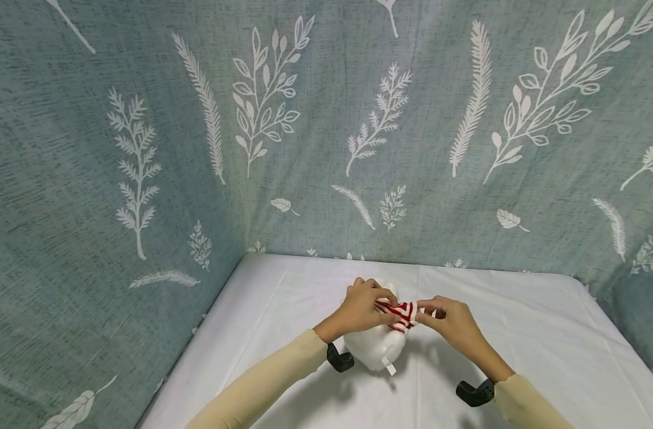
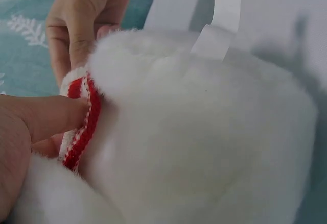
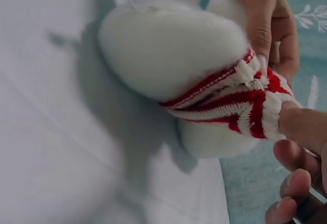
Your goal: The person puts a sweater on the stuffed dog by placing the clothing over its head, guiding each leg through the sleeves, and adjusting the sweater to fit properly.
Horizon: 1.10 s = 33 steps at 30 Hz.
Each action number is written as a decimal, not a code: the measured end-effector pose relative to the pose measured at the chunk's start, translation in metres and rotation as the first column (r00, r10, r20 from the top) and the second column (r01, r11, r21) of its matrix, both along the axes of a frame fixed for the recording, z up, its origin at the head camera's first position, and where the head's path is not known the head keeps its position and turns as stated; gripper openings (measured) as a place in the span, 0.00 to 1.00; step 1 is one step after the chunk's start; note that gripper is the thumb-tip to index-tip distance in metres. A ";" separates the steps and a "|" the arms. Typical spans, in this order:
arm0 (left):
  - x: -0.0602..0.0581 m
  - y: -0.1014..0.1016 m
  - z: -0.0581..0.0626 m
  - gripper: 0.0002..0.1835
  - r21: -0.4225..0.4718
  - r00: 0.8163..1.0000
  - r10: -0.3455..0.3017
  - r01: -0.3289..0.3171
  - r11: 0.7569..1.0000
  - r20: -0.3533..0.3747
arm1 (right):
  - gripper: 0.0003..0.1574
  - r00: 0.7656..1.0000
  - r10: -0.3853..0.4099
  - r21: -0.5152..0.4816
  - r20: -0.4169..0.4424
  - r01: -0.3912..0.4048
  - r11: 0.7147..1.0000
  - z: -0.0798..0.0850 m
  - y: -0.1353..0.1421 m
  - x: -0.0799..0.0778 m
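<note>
A fluffy white plush toy (image 1: 375, 348) stands out over the bed-like white surface, a white label (image 1: 389, 365) hanging from its near end. Round part of it sits a red-and-white striped knit garment (image 3: 230, 104), bunched into folds. My left hand (image 1: 363, 307) pinches the garment's edge against the plush, its thumb (image 2: 61, 114) over the red trim. From the other side, my right hand (image 1: 451, 322) grips the cream ribbed end of the knit between thumb (image 3: 304, 124) and forefinger. The right hand's other fingers curl loosely below. Some of the plush is hidden behind the left hand.
White cloth (image 1: 283, 286) covers the surface under the toy. Blue-green curtains with white leaf prints (image 1: 326, 137) hang at the back and on both sides. Dark wrist cameras (image 1: 339, 358) are strapped to both wrists, below beige sleeves (image 1: 262, 381).
</note>
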State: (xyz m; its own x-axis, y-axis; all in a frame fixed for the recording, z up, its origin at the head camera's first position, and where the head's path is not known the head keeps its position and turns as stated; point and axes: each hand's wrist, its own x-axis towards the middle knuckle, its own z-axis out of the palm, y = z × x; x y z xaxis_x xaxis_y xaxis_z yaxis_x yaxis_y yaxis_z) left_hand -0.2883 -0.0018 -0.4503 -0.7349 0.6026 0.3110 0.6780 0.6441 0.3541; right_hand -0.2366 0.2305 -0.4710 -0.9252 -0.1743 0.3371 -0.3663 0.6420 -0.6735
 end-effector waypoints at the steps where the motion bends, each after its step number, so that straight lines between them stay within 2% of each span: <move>1: 0.001 0.000 0.000 0.12 0.001 1.000 0.005 -0.005 1.000 0.002 | 0.17 1.000 0.010 0.011 -0.014 -0.010 1.000 0.000 -0.001 -0.001; 4: 0.003 0.001 0.000 0.12 0.000 1.000 0.028 -0.028 1.000 0.009 | 0.18 0.999 0.046 0.032 -0.004 -0.046 0.998 -0.002 -0.001 -0.004; 9: 0.004 0.001 -0.002 0.12 -0.009 0.999 0.044 -0.044 0.999 0.000 | 0.18 0.994 0.077 0.037 0.076 -0.080 0.996 -0.003 -0.002 -0.006; 14: 0.006 0.001 -0.004 0.11 0.007 0.999 0.052 -0.052 0.999 0.002 | 0.10 0.985 0.116 0.061 0.131 -0.125 0.990 -0.003 -0.003 -0.007; 17: 0.006 0.001 -0.005 0.09 0.044 0.998 0.056 -0.057 0.997 0.027 | 0.02 0.984 0.140 0.082 0.108 -0.149 0.985 -0.005 -0.004 -0.008; 22: 0.007 0.000 -0.007 0.07 0.104 0.996 0.048 -0.055 0.993 0.071 | 0.12 0.987 0.151 0.065 0.059 -0.155 0.986 -0.009 -0.006 -0.010; 26: 0.007 0.000 -0.007 0.07 0.138 0.994 0.034 -0.048 0.989 0.102 | 0.10 0.988 0.123 0.042 0.093 -0.127 0.991 -0.011 -0.007 -0.009; 29: 0.008 0.000 -0.008 0.07 0.149 0.995 0.020 -0.035 0.988 0.097 | 0.03 0.988 0.118 0.047 0.102 -0.123 0.991 -0.010 -0.009 -0.008; 33: 0.009 0.003 -0.007 0.06 0.114 0.999 0.012 -0.017 0.993 0.048 | 0.10 0.988 0.121 0.039 0.097 -0.125 0.991 -0.010 -0.011 -0.008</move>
State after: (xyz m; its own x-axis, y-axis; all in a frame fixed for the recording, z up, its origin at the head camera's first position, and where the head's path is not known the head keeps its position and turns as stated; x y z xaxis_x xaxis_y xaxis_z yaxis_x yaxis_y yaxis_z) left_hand -0.2795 0.0008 -0.4571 -0.7590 0.5542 0.3419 0.6495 0.6072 0.4576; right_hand -0.2441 0.2194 -0.4811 -0.9231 -0.3014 0.2390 -0.3807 0.6263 -0.6804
